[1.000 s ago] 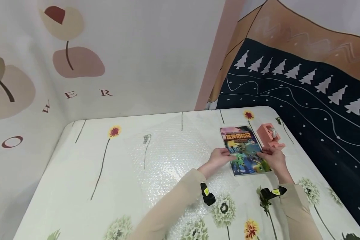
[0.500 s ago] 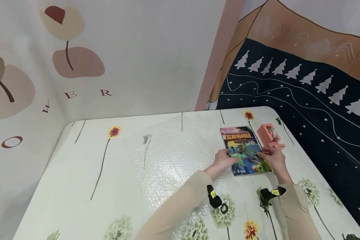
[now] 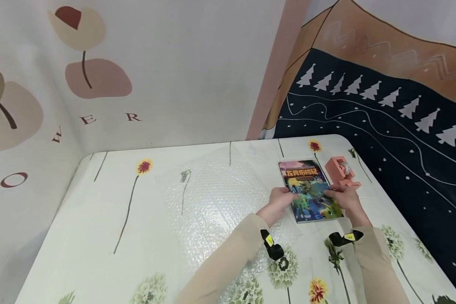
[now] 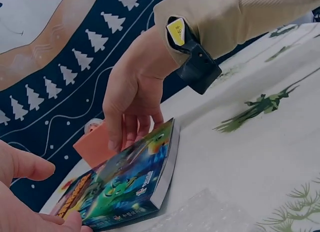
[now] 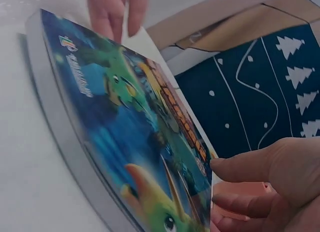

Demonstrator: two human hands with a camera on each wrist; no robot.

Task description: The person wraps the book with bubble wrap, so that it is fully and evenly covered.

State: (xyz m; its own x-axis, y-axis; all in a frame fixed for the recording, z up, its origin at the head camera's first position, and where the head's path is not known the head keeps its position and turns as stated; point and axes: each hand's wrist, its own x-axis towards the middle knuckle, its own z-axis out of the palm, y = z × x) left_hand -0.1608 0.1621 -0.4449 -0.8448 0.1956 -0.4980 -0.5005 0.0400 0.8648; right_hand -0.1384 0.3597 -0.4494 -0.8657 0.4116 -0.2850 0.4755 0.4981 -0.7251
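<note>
A colourful paperback book (image 3: 311, 190) with cartoon dinosaurs lies cover up on the right part of the table, seen in all three views. At its left edge is my left hand (image 3: 278, 203); the fingertips touch the edge, while the thumb (image 4: 35, 167) stands raised over the cover in the left wrist view. My right hand (image 3: 347, 200) holds the opposite edge, thumb (image 5: 240, 164) at the cover's border and fingers along the side. Just beyond the right hand stands a pink tape dispenser (image 3: 340, 169) with a roll in it.
A clear sheet of bubble wrap (image 3: 216, 198) is spread left of the book, partly under my left forearm. The table (image 3: 99, 219) has a flower-printed white cover. Walls with printed hangings rise behind it and on the right. Black wrist cameras (image 3: 271, 245) sit on both sleeves.
My left hand shifted slightly right along the book's edge, then back left a little. The right hand stays at the right edge, and the book keeps its place.
</note>
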